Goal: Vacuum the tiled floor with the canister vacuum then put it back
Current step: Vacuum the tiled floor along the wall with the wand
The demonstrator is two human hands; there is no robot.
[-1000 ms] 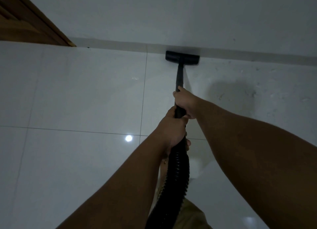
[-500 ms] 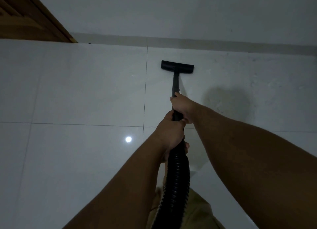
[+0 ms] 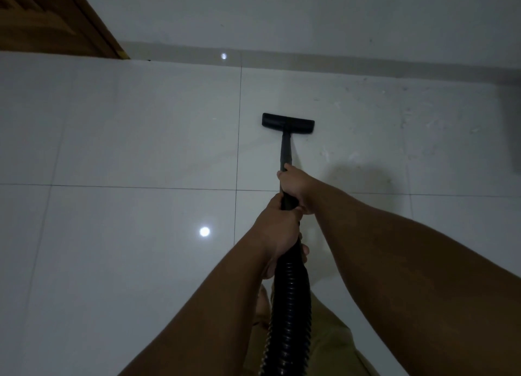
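A black vacuum wand (image 3: 286, 150) runs forward from my hands to a flat black floor head (image 3: 288, 123), which rests on the glossy white tiled floor (image 3: 127, 150) a little short of the wall. My right hand (image 3: 296, 186) grips the wand higher up. Just behind it, my left hand (image 3: 277, 234) holds the spot where the wand meets the ribbed black hose (image 3: 290, 313). The hose drops toward my body and leaves the view at the bottom. The canister itself is not in view.
A pale wall with a skirting strip (image 3: 338, 58) runs across the far side. A wooden door frame (image 3: 93, 28) stands at the upper left. Dusty smears mark the tiles (image 3: 394, 113) right of the floor head. A dark shape (image 3: 514, 127) shows at the right edge.
The floor head has been drawn back from the skirting toward me, and both hands have come back with the wand. Grip is unchanged.
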